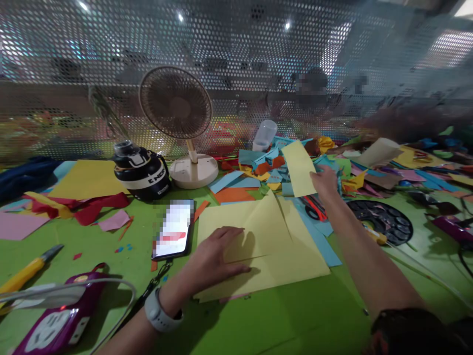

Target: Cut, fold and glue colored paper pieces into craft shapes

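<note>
A large pale yellow sheet of paper (295, 261) lies in front of me, with a cut flap standing up at its far middle. On its left side rests my left hand (216, 254), thumb and fingers apart, with a watch (161, 310) on the wrist. Farther off to the right, my right hand (325, 182) grips the edge of a smaller pale yellow paper piece (300, 170), raised above the scraps. Its fingertips are partly hidden. Below that piece lie red-and-black scissors (314, 209), next to a blue sheet (328, 251) that sticks out from under the yellow one.
A phone (175, 231) lies left of the paper. Behind stand a fan (194, 170) and a black bottle (142, 172). Coloured scraps (258, 162) are heaped at the back. A black palette (391, 222) is at right; a yellow cutter (25, 276) and a purple device (62, 315) at left.
</note>
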{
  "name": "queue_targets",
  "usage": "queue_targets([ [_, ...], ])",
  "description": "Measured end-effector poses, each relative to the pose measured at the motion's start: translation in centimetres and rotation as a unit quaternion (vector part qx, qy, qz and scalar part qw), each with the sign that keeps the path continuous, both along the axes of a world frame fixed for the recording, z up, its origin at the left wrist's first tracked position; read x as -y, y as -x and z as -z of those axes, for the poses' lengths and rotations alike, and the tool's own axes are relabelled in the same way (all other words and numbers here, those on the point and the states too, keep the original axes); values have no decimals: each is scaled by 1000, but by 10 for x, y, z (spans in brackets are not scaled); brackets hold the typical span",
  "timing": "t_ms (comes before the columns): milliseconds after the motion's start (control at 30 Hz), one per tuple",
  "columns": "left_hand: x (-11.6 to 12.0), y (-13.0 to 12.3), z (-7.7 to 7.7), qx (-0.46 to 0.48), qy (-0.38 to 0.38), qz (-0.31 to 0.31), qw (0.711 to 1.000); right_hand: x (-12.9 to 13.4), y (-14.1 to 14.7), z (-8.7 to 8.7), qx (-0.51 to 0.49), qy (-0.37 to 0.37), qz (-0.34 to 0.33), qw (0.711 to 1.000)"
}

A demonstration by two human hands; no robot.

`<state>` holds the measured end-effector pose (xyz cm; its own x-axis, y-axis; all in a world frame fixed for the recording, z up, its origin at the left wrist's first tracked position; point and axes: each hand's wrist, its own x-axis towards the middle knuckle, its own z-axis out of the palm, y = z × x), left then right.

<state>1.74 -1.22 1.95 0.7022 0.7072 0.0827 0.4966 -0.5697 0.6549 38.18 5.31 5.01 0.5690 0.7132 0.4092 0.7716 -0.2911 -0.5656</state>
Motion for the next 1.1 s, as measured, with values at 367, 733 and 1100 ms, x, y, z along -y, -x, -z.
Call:
queue_targets([
  [367,0,-4,9,-8,-27,-13,1000,51,77,23,41,94,-179,979],
  [733,-3,-3,9,35,20,-57,998,56,92,36,-326,64,-258,907],
  [1100,-4,-4,12,53,51,-131,989,67,112,10,-559,-2,-250,790],
])
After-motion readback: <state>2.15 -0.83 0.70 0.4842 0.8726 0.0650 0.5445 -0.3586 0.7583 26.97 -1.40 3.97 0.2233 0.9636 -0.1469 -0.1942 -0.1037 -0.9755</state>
